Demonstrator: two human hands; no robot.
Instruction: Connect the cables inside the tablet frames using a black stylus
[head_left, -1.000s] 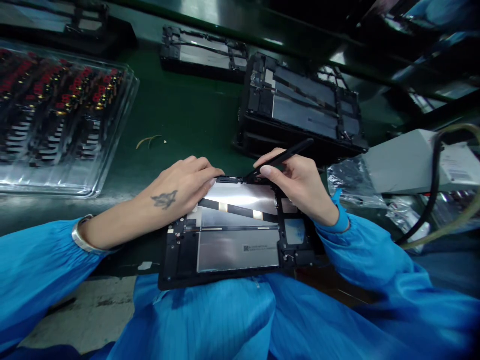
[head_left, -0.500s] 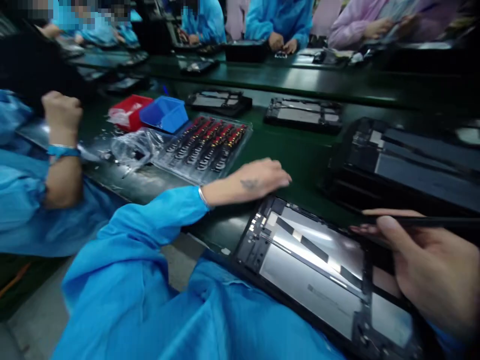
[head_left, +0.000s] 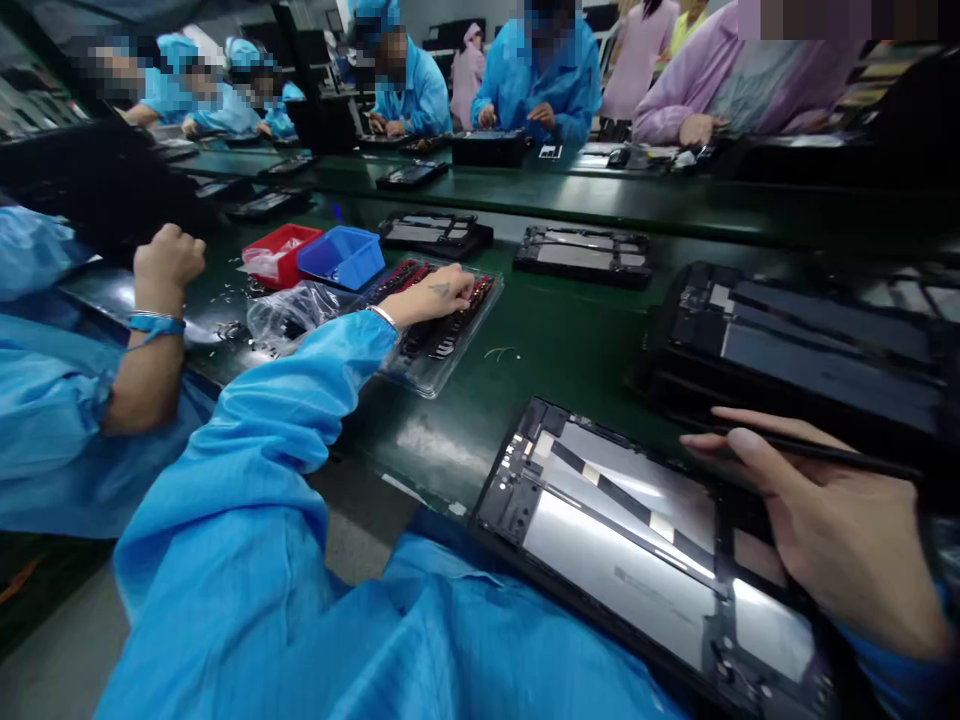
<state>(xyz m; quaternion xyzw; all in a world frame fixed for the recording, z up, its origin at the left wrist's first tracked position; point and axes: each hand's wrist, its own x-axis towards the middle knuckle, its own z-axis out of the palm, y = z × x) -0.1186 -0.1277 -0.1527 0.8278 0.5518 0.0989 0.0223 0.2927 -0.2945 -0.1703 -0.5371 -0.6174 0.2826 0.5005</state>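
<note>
My left hand (head_left: 448, 290) reaches over a clear plastic tray (head_left: 429, 385) of small red and black parts. Its fingers are curled down among the parts; what they pinch, if anything, is hidden. In my right hand (head_left: 840, 530) is a slim black tool (head_left: 847, 455), held like a pen; its exact kind is unclear. Below that hand an opened tablet (head_left: 622, 565) lies at a slant near the table's front edge. Its silvery battery plates and a dark flat cable strip show.
Left of the tray are a blue bin (head_left: 341, 258), a red bin (head_left: 279, 255) and a crumpled plastic bag (head_left: 292, 315). More opened tablets (head_left: 585, 255) lie behind, with a dark stack (head_left: 817, 350) at right. A neighbour's fist (head_left: 169, 255) is at left.
My left hand has moved left and away from me, from beside the tablet to over the parts tray. The right hand still holds the black tool near the tablet. The view has tilted up slightly.
</note>
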